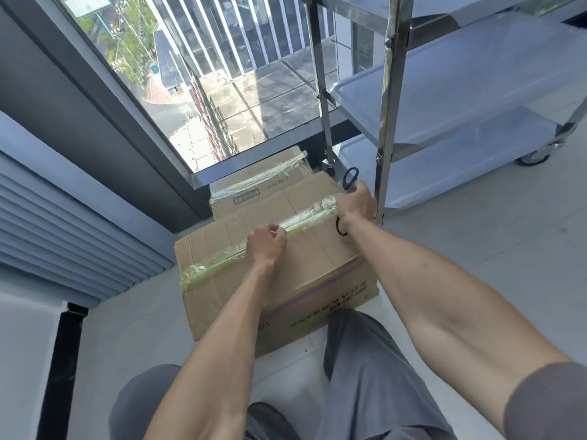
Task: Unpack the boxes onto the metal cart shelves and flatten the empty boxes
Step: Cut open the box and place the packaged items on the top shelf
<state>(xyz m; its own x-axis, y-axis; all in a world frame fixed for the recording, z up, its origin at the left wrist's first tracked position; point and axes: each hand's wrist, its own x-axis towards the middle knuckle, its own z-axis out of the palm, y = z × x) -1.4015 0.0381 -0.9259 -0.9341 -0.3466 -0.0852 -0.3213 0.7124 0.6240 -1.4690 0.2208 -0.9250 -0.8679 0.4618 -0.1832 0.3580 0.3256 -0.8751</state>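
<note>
Left hand (266,244): fingers curled, pinching tape (305,217) mid-top of near box (279,268)
Right hand (355,204): grasps scissors (349,179) at box's far-right end
Risk: blade could slip towards left fingers

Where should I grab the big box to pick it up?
Probably take the near box low on its two short ends, one hand from each side. It's wide, the taped top gives no grip, and the right hand holds scissors.

You have 2 matt brown cardboard boxes: the near box (276,265) and the far box (263,182), both sealed with glossy, wrinkled clear tape (305,217). The cart (389,90) is polished, mirror-bright metal; the floor (476,249) looks smooth and pale.
</note>
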